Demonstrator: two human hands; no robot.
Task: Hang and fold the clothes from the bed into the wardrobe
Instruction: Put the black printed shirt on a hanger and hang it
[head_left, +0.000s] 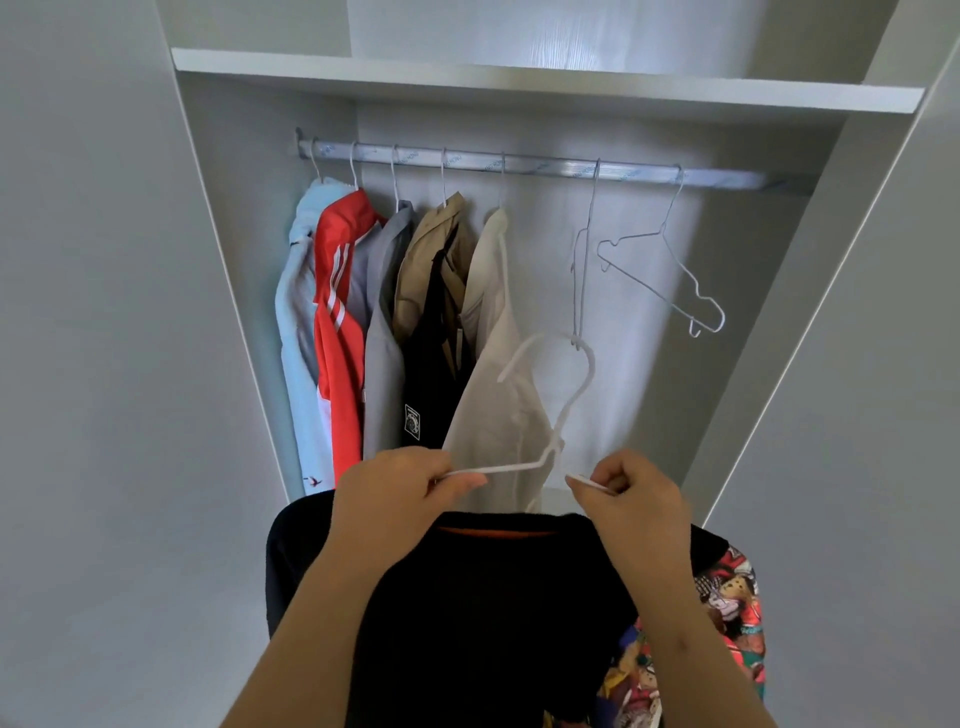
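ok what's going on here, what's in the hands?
A person stands at the open wardrobe, gripping a white hanger by its two ends: left hand on one, right hand on the other. A black top lies just below the hands, apparently not on the hanger yet. Five garments already hang at the left end of the rail.

rail (545, 169) at 12 o'clock: glossy bare metal. white hanger (566, 400) and bare hangers (660, 275) at 1 o'clock: thin wire, smooth coating. wardrobe panels (623, 36): matt white laminate, faint grain. black top (493, 597) at 6 o'clock: matt soft cloth. printed fabric (727, 613) at 5 o'clock: slight sheen.
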